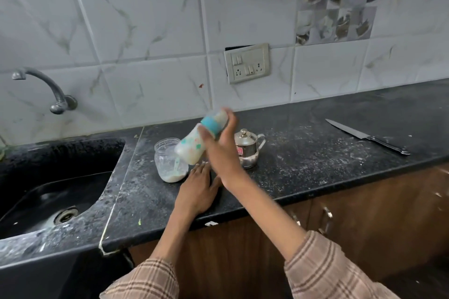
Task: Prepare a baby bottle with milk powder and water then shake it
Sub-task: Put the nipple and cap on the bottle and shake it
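My right hand (220,150) grips a baby bottle (192,145) with a teal collar, held above the black counter and tilted, its cap end up and to the right. The bottle holds milky white liquid and looks blurred from motion. My left hand (198,184) lies flat, palm down, on the counter (303,153) just below it, holding nothing. A clear glass jar (167,165) with a little white powder and a scoop inside stands uncapped behind the bottle, to the left.
A small steel pot (249,150) with lid and spout stands right of my right hand. A knife (366,137) lies at the counter's far right. A black sink (48,189) with a wall tap (48,90) is on the left. A socket plate (246,63) is on the tiled wall.
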